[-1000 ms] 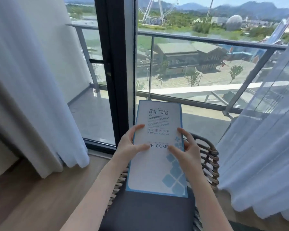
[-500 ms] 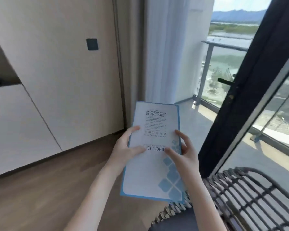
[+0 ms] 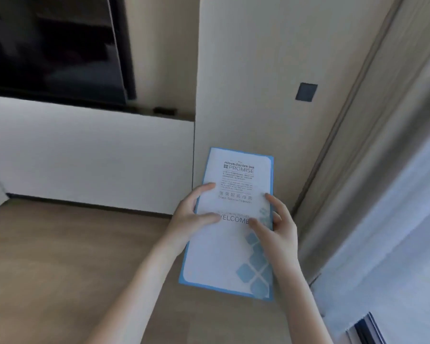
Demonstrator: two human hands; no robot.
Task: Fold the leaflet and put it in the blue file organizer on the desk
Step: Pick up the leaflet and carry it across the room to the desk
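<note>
We hold the tall white leaflet with the blue border (image 3: pixel 230 227) upright in front of us with both hands, above the pale wooden floor (image 3: pixel 67 256) and in front of a beige wall panel (image 3: pixel 263 70). It is already a narrow folded panel, its printed face toward us, with "PROMISE" near the top, "WELCOME" across the middle and pale blue squares at the lower right corner.

Our left hand (image 3: pixel 191 214) grips the left edge at mid-height: the thumb lies flat across the front, reaching the start of "WELCOME", the forefinger rests higher on the same edge, and the other fingers are hidden behind the sheet. Our right hand (image 3: pixel 279 229) clasps the right edge at about the same height, thumb pressed on the front just under the word, fingers (image 3: pixel 274 202) curled round the border. Both hands are closed on the paper.

To the left, a dark screen (image 3: pixel 52 45) hangs on the wall above a white cabinet front (image 3: pixel 85 155). A small dark square switch (image 3: pixel 306 91) sits on the beige panel to the upper right of the leaflet. A pale sheer curtain (image 3: pixel 387 244) fills the right side.
</note>
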